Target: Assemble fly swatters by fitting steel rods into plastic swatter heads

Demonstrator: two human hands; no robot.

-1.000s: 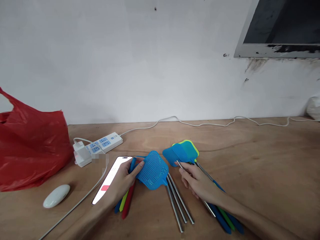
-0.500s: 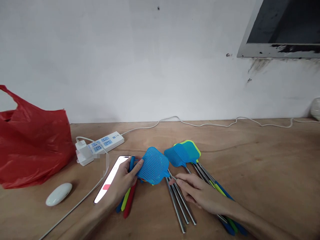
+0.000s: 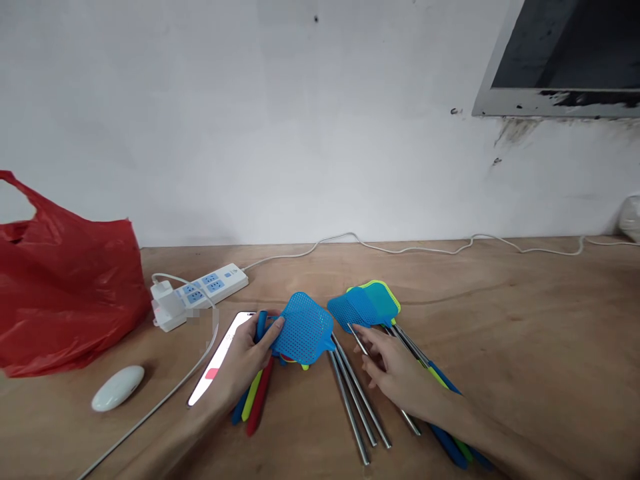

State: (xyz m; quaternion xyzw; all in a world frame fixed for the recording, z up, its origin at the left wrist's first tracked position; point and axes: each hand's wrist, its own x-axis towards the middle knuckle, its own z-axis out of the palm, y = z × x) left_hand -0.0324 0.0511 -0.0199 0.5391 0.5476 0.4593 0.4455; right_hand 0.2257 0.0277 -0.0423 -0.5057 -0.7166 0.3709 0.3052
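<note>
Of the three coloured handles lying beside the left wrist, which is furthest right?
The red handle. The yellow-green handle lies in the middle, and the blue handle is furthest left.

So there's a crinkly red plastic bag (image 3: 75, 307) slumped on the left of the wooden table (image 3: 530, 320), with a glossy white oval thing (image 3: 118, 389) near it. White power strip (image 3: 215, 287) has a chunky adapter (image 3: 169, 304) plugged in, and its thin cord (image 3: 453, 253) wiggles along the scuffed pale wall (image 3: 300, 133). Phone (image 3: 215, 363) with its screen lit, dark framed panel (image 3: 575, 50) upper right.
</note>
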